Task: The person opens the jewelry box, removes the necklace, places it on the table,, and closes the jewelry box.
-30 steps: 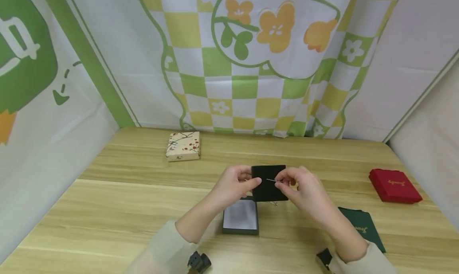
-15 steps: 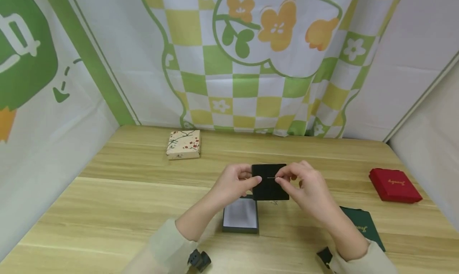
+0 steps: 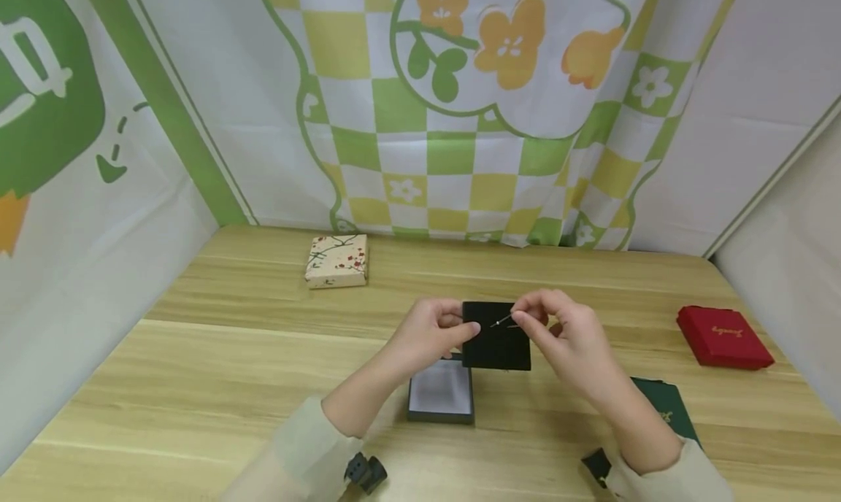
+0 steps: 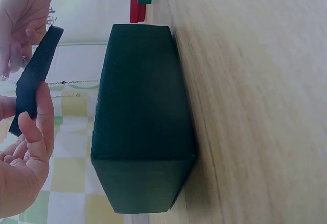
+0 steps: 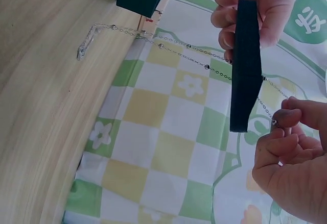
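Observation:
My left hand (image 3: pixel 427 330) grips a thin square black jewelry pad (image 3: pixel 493 352) by its left edge, thumb on the front face. The pad is raised over the table. My right hand (image 3: pixel 568 338) pinches a fine silver necklace chain (image 3: pixel 502 319) at the pad's right side, with a short stretch crossing the front. In the right wrist view two beaded strands of the necklace (image 5: pixel 189 46) run from behind the pad down to the table, where the rest lies bunched. Below the pad stands a dark green box base (image 3: pixel 440 418) with a white inside, its back partly hidden.
A cream box with a floral print (image 3: pixel 336 261) lies at the back left. On the right are a red jewelry box (image 3: pixel 725 338) and a dark green lid (image 3: pixel 666 403), partly hidden by my right forearm. A patterned curtain (image 3: pixel 450 152) hangs behind the wooden table (image 3: pixel 230 385).
My right hand has shifted slightly right and away from the pad, drawing more of the necklace chain out in front of it. The left hand and pad stay almost in place.

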Demonstrator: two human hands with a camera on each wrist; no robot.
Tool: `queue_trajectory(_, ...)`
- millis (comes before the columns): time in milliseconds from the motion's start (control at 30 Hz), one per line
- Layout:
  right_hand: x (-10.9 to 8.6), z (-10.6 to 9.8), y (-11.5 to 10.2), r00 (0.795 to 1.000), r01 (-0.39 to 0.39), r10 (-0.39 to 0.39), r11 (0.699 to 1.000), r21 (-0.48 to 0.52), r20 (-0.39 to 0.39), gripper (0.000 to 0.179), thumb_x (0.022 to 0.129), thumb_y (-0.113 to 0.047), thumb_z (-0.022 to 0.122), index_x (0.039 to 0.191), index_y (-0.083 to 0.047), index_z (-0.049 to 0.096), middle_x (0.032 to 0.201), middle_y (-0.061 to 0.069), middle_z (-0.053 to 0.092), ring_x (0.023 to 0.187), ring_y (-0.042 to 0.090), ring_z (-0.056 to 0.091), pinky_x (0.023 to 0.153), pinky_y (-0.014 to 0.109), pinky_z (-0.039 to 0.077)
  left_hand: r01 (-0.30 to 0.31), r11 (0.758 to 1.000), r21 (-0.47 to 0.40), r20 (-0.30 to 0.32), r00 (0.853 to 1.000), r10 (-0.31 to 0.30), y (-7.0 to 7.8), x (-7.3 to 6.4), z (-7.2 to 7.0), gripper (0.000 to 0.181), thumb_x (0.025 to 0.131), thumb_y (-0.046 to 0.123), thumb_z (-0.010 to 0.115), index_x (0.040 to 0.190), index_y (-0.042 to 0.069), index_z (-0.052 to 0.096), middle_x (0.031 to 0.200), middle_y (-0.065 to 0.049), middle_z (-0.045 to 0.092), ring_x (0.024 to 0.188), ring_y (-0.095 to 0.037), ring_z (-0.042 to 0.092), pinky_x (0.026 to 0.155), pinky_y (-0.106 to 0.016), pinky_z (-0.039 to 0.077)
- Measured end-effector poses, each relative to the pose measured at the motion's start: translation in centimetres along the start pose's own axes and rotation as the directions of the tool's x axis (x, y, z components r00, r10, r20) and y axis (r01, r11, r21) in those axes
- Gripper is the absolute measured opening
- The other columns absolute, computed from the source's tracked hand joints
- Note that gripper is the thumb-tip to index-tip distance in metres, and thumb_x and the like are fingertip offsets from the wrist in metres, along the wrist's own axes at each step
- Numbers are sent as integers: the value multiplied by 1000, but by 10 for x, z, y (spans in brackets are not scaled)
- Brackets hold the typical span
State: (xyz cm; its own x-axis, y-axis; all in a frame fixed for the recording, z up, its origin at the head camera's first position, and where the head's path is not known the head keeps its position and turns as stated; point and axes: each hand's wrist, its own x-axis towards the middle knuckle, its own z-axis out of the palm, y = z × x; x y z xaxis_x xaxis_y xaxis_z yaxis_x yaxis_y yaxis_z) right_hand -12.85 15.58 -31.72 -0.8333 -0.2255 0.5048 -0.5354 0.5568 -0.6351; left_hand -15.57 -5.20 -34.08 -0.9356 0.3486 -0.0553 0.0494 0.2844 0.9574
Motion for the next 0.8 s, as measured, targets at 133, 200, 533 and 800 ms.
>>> queue_trajectory(133, 0, -2, 0, 1000, 8, -8, 999, 47, -6, 2, 91, -2, 68, 91, -4, 68, 76, -2, 59, 69, 1, 48, 51, 22, 44, 4, 1000, 0, 5, 1000, -4, 0, 1, 1, 11, 94, 15, 66, 90, 5, 64, 77, -3, 70, 67, -12, 63, 63, -33, 55)
queue_trajectory(200, 0, -3, 0, 1000, -7, 7, 998, 59, 4, 2, 92, -5, 68, 91, -3, 68, 75, -2, 59, 67, 1, 48, 51, 22, 44, -1, 1000, -1, 11, 1000, 1, -1, 1, 1, 14, 93, 14, 66, 84, 7, 60, 69, 1, 64, 66, -13, 61, 61, -31, 53)
queue_trajectory(533, 2, -5, 1, 1000, 0, 0, 991, 133, 0, 4, 95, -2, 63, 92, -2, 66, 70, 0, 57, 59, 2, 47, 45, 21, 39, -48, 996, 77, 29, 999, 46, 0, -1, 3, 36, 92, 13, 67, 68, 11, 40, 54, 5, 36, 52, -9, 39, 50, -24, 29)
queue_trajectory(800, 1, -10, -2, 998, 39, -27, 969, 245, -55, 3, 94, 3, 62, 93, 2, 65, 72, -11, 55, 53, 4, 42, 40, 24, 35, -41, 995, 93, 19, 999, 40, -2, -1, 4, 43, 92, 12, 67, 66, 13, 33, 54, 6, 28, 51, -9, 33, 48, -23, 25)
